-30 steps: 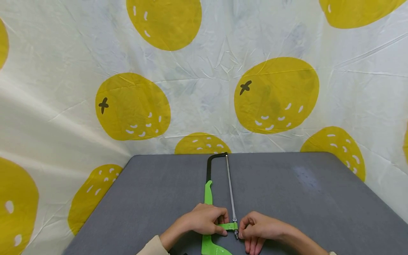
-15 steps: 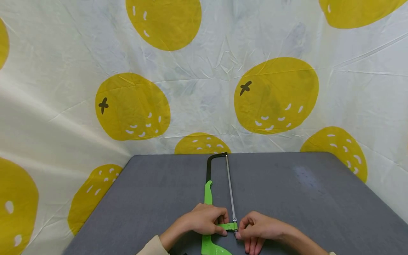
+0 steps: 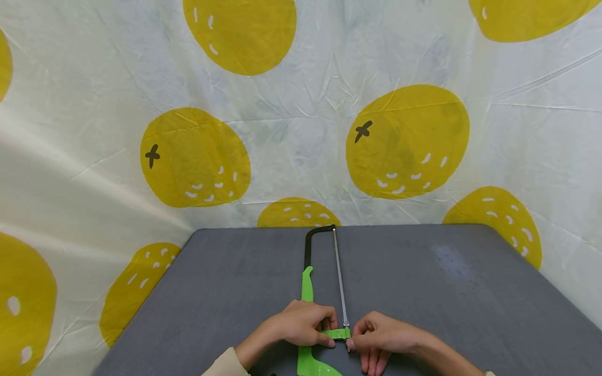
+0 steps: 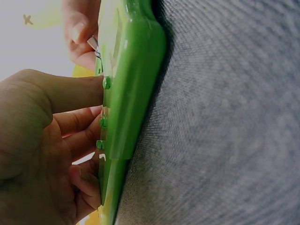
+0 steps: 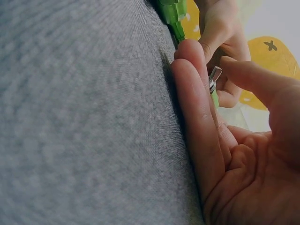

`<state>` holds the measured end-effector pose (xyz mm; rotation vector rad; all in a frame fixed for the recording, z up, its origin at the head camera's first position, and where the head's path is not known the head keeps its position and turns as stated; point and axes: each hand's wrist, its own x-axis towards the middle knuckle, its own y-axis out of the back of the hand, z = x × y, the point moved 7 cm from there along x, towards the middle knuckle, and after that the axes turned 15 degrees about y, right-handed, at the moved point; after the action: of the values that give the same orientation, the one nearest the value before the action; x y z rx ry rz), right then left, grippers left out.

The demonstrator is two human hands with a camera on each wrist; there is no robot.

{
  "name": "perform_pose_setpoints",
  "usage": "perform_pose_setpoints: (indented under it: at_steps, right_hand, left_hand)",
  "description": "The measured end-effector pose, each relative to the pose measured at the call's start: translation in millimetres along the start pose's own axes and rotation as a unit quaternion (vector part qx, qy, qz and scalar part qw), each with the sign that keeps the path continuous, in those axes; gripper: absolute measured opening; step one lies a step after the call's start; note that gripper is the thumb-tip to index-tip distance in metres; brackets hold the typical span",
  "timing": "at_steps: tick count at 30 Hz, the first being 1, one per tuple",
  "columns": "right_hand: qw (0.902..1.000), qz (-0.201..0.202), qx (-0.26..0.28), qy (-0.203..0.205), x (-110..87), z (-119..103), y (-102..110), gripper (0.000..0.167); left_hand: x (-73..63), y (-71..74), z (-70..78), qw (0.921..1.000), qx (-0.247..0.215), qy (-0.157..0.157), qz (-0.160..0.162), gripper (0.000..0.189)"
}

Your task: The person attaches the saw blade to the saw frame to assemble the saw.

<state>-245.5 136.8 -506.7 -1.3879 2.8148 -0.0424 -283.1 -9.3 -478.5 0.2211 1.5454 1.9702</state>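
Observation:
A hacksaw [image 3: 307, 284] lies flat on the grey surface, its black front bow pointing away and its green handle [image 3: 314, 365] toward me. The silver blade [image 3: 340, 284] runs along its right side. My left hand [image 3: 305, 322] grips the green frame, with thumb and fingers on either side of the short cross arm [image 3: 339, 334]. Just below the blade's near end, my right hand [image 3: 385, 334] pinches a small metal wing nut [image 5: 215, 75] between thumb and curled index finger. Its other fingers [image 5: 194, 103] rest low against the surface. The wing nut is mostly hidden by the thumb in the head view.
A grey padded table [image 3: 249, 271] spreads out around the saw. Behind it and at the left hangs a white cloth [image 3: 291, 151] printed with large yellow fruits. A pale worn patch [image 3: 450, 261] marks the table at the right.
My right thumb has shifted slightly left onto the wing nut, covering more of it. The left hand and the hacksaw stay in place.

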Motion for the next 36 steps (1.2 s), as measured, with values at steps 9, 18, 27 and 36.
perform_pose_setpoints:
  at_steps: [9,18,27,36]
  right_hand:
    - [1.0,0.0,0.008,-0.004,0.4,4.6,1.2,0.019]
    - [1.0,0.0,0.005,0.006,-1.0,2.6,2.3,0.02]
    - [1.0,0.003,0.007,0.006,-1.5,2.0,2.3,0.017]
    - [0.9999,0.016,0.0,0.001,-2.0,7.6,4.5,0.012]
  left_hand:
    - [1.5,-2.0,-0.4,1.0,0.001,0.002,0.0,0.018]
    - [3.3,-2.6,0.2,1.0,0.005,0.001,0.004,0.018]
    - [3.3,-1.7,1.4,0.9999,0.009,-0.001,0.007,0.018]
    - [2.3,-1.8,1.7,1.0,0.001,-0.004,0.004,0.018]
